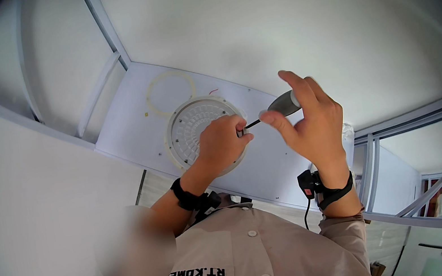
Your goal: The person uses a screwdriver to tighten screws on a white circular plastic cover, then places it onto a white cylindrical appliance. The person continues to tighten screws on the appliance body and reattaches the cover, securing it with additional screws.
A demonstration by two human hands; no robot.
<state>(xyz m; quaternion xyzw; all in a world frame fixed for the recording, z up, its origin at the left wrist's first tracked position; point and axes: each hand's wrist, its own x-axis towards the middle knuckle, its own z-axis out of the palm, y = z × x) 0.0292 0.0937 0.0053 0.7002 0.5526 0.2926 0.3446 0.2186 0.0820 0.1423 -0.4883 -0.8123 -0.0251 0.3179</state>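
Observation:
A round light fixture (174, 123) with a pale rim, small screws around it and a patterned, clear lens lies on the white tabletop (136, 122). Over its right side is my left hand (221, 142), thumb and fingers pinched at the rim around a small dark part I cannot make out. A screwdriver (284, 104) with a thick grey handle points left, its dark shaft reaching that pinch. Against the handle is my right hand (314, 118), thumb below and fingers loosely raised around its end. The screwdriver's tip is hidden by my left fingers.
Behind the fixture lies a thin yellowish ring (151, 85), like a gasket. A short red wire (213, 91) and a tiny yellowish square (146, 114) are near it. A crumpled clear plastic wrap (347, 131) sits at the table's right end. Pale metal frames (371, 167) stand to the right.

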